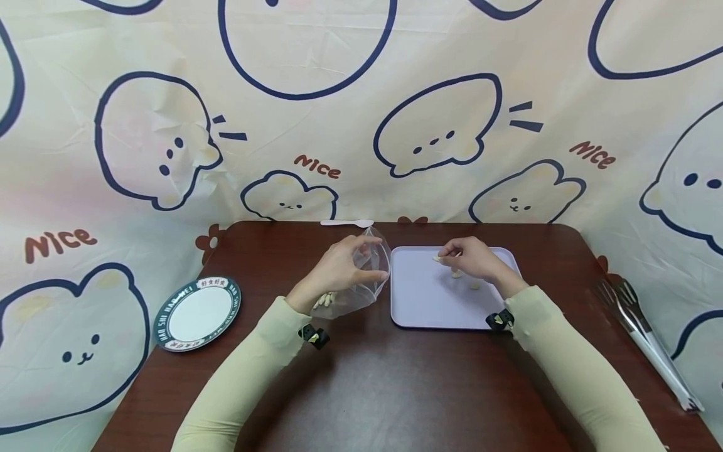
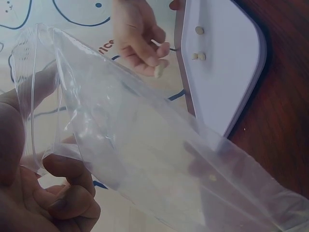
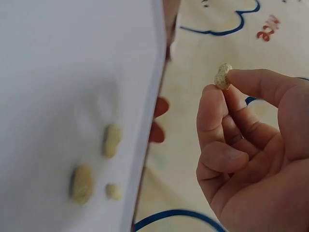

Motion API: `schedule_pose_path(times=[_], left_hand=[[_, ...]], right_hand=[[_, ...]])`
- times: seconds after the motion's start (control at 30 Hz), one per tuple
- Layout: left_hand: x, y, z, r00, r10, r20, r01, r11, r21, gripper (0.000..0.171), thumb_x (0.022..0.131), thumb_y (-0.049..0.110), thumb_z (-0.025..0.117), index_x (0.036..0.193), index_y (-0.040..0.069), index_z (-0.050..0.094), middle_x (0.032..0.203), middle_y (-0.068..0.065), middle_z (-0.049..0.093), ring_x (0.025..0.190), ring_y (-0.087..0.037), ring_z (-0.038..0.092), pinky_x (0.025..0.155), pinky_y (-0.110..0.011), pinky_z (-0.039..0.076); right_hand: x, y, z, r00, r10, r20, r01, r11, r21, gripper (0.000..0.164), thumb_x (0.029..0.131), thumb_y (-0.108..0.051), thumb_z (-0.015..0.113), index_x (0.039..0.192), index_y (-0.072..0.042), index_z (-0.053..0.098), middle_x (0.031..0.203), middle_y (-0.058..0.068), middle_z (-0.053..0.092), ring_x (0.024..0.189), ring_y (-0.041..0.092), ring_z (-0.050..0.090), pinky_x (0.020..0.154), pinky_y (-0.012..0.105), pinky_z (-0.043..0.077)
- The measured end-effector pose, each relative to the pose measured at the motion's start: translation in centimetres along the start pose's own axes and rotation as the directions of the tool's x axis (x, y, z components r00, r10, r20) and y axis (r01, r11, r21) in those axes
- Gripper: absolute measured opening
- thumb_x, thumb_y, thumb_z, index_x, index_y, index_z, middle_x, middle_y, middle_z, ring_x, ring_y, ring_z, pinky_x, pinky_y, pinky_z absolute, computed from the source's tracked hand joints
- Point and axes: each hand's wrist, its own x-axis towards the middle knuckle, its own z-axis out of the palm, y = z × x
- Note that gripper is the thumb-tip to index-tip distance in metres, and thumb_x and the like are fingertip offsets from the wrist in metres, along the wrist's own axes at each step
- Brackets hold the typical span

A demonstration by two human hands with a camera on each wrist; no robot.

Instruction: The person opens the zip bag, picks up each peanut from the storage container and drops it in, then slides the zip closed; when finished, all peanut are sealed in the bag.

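Note:
Between thumb and fingertips, my right hand (image 1: 477,260) pinches one unshelled peanut (image 3: 222,76), held over the lavender tray (image 1: 423,298). Three more peanuts (image 3: 82,184) lie on that tray in the right wrist view. To the left, my left hand (image 1: 339,267) holds a clear zip bag (image 1: 353,302) by its mouth, the thumb and fingers spread at the opening. The mouth faces the tray. Several peanuts (image 1: 324,300) are inside the bag's lower end, partly hidden by the left wrist.
A white plate (image 1: 203,314) with a green patterned rim stands at the table's left edge. Metal tongs (image 1: 649,345) lie along the right edge. Behind the bag, a white plastic spoon (image 1: 347,223) rests at the back edge, before a cartoon-printed cloth (image 1: 350,138).

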Motion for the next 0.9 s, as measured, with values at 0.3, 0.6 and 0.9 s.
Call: schedule_pose_path(times=[0.3,0.6,0.9], left_hand=[[0.1,0.1,0.1,1.000,-0.014,-0.001,0.014,1.000,0.002,0.072,0.078,0.053,0.080,0.141,0.027,0.055,0.114,-0.003,0.058,0.096,-0.021,0.055,0.073,-0.034,0.047],[0.1,0.2,0.1,1.000,-0.023,0.000,0.023,1.000,0.013,0.072,0.079,0.054,0.079,0.141,0.028,0.054,0.114,-0.003,0.058,0.097,-0.021,0.056,0.075,-0.035,0.049],[0.1,0.4,0.0,0.999,-0.034,-0.002,0.034,0.999,0.011,0.072,0.078,0.053,0.080,0.140,0.029,0.054,0.118,-0.004,0.060,0.105,-0.023,0.058,0.085,-0.044,0.051]], right_hand=[[-1.2,-4.2,-0.3,0.998,-0.064,0.020,0.063,0.998,0.031,0.013,0.094,-0.025,0.069,0.103,-0.017,0.073,0.094,0.006,0.069,0.078,0.024,0.065,0.068,0.033,0.049],[-2.2,-7.8,-0.2,0.989,-0.151,0.011,0.150,0.987,0.055,0.011,0.093,-0.028,0.071,0.101,-0.021,0.074,0.090,0.003,0.068,0.074,0.021,0.062,0.063,0.034,0.047],[-2.6,-10.5,0.8,0.970,-0.241,0.019,0.238,0.967,0.088,0.008,0.092,-0.025,0.072,0.100,-0.023,0.074,0.085,0.001,0.067,0.072,0.022,0.059,0.061,0.034,0.047]])
